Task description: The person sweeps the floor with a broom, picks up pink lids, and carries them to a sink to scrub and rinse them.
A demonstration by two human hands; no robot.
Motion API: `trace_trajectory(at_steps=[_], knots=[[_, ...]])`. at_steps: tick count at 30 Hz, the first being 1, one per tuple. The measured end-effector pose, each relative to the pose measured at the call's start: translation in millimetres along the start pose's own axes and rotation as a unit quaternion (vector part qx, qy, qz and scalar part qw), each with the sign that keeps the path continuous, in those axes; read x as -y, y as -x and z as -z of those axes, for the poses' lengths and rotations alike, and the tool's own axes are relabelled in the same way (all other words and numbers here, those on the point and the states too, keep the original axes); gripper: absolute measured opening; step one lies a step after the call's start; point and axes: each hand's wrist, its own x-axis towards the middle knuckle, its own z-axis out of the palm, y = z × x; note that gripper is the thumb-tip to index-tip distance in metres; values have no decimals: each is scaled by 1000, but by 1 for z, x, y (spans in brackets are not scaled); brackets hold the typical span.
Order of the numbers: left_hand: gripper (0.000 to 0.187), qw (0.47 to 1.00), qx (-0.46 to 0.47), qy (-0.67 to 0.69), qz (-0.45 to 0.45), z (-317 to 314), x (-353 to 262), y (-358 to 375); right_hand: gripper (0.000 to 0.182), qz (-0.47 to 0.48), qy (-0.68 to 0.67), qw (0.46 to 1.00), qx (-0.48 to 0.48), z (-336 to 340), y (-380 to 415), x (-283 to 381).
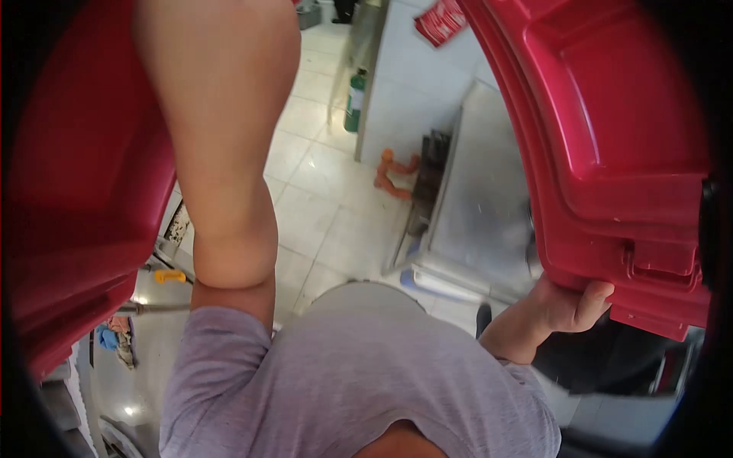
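On the right, my right hand [576,307] is closed around the lower edge of a large red plastic piece [618,153], with its thumb lying along the near side. This piece is curved and ribbed, with a molded latch-like part near its lower corner. A second large red plastic piece [84,175] fills the left side, and whether the two are joined cannot be seen. My left arm [229,153] stretches up past the left piece and leaves the top of the view, so the left hand is hidden from sight.
Below is a white tiled floor [309,206]. A grey metal surface [489,191] stands between the red pieces, near an orange object [393,175] and a green bottle [355,101]. At left are a yellow-handled tool [169,275] and crumpled rags [114,340].
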Motion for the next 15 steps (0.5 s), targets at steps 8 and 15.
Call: trace_trajectory(at_steps=[8,15], knots=[[14,993,25,-112,-16,-13,164,-50,53,-59,-185,979,65,-135,-48,-239],[15,963,23,-208,-172,-68,345,-117,50,-85,-238,963,95,-229,-74,-401]])
